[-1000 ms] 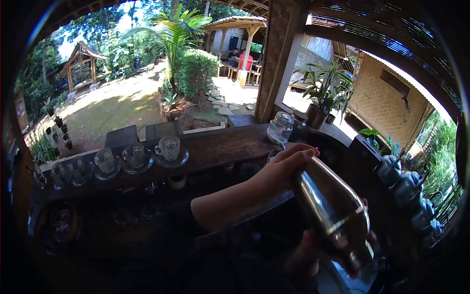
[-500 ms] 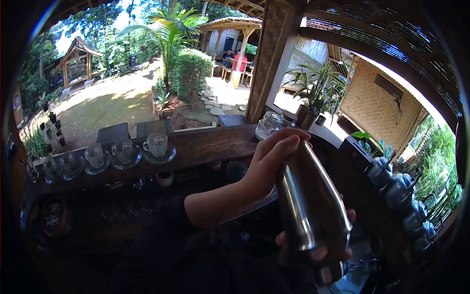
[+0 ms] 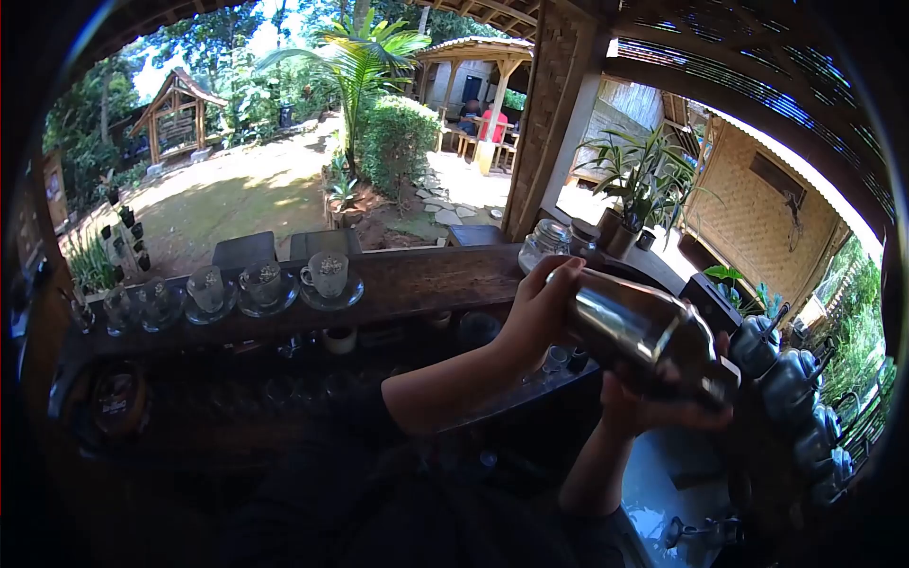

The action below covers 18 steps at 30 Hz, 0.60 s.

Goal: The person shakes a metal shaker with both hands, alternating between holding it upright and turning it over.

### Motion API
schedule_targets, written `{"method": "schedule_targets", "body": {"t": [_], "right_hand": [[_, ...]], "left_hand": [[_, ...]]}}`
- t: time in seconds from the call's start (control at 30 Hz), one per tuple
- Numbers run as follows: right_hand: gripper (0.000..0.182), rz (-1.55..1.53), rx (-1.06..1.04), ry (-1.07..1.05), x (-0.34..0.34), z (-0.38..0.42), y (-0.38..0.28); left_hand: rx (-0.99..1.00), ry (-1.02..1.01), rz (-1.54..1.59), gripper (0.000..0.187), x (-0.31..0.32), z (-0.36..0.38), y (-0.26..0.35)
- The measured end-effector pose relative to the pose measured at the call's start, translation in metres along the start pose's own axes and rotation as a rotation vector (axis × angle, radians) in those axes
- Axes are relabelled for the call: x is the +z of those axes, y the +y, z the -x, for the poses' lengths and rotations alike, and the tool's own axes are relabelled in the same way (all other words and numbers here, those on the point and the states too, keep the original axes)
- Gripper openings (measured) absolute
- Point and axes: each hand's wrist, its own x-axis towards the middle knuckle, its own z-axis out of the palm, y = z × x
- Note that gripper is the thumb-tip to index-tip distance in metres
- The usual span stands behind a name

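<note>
A shiny metal cocktail shaker [image 3: 625, 322] lies tilted in front of me, its narrow capped end low on the right. My left hand [image 3: 547, 305] is closed around its broad base end. Around the shoulder and cap end, my right hand [image 3: 636, 405] grips from below; some of its fingers are hidden or dark. Just beyond the left hand stands a lidded glass jar [image 3: 547, 241] on the counter, with a second jar [image 3: 584, 237] beside it.
Along the wooden counter [image 3: 426, 275] at the left stand several glass cups on saucers, one being a cup [image 3: 329, 275]. Several metal kettles [image 3: 791, 379] line the right side. A potted plant [image 3: 630, 180] stands behind the jars. People [image 3: 492, 123] sit in a far shelter.
Both hands have swung the shaker from steep to flatter, its cap end rising to the right. My right forearm has come into view. The whole scene has shifted slightly right.
</note>
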Motion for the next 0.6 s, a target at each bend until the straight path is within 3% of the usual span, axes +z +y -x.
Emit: {"method": "schedule_targets", "body": {"t": [0.03, 0.13, 0.2, 0.23, 0.3, 0.33, 0.37, 0.4, 0.43, 0.47, 0.5, 0.57, 0.6], "right_hand": [[0.118, 0.050, 0.074, -0.221, -0.001, -0.011, 0.006], [0.118, 0.072, 0.245, -0.267, -0.005, -0.023, 0.008], [0.094, -0.184, 0.102, -0.323, -0.026, -0.029, -0.020], [0.094, -0.193, 0.101, -0.316, -0.027, -0.026, -0.020], [0.105, -0.191, 0.092, -0.237, -0.028, -0.015, -0.017], [0.112, -0.185, 0.091, -0.201, -0.029, -0.006, -0.015], [0.118, -0.177, 0.091, -0.168, -0.029, 0.002, -0.013], [0.120, -0.384, 0.340, -0.128, -0.013, 0.016, -0.001], [0.118, 0.066, 0.147, -0.194, -0.006, -0.004, 0.009], [0.116, -0.097, 0.282, -0.182, -0.001, -0.009, 0.007], [0.115, -0.267, 0.403, -0.158, 0.004, -0.015, 0.005], [0.112, -0.286, 0.114, -0.050, -0.004, -0.027, -0.015], [0.113, -0.662, 0.297, -0.182, -0.015, -0.018, -0.019]], "left_hand": [[-0.066, 0.109, 0.041, 0.042, 0.000, -0.003, -0.002], [-0.050, 0.120, 0.047, 0.042, 0.003, 0.009, -0.006], [0.105, -0.126, -0.082, 0.039, 0.010, 0.029, 0.005], [0.352, -0.243, -0.161, 0.032, 0.013, 0.035, 0.008], [0.460, -0.336, -0.198, 0.032, 0.016, 0.044, 0.011], [0.422, -0.272, -0.276, 0.038, 0.008, 0.034, 0.005], [0.199, -0.170, -0.176, 0.039, 0.004, 0.022, 0.001], [0.060, -0.068, -0.116, 0.040, 0.001, 0.008, -0.002], [-0.085, 0.037, -0.055, 0.040, -0.004, -0.002, -0.007], [-0.131, 0.065, -0.041, 0.037, -0.006, -0.004, -0.009], [-0.127, 0.054, -0.045, 0.037, -0.004, 0.000, -0.011], [0.020, 0.016, -0.053, 0.036, 0.005, 0.017, -0.008], [0.210, -0.042, -0.065, 0.033, 0.005, 0.017, -0.015]]}}
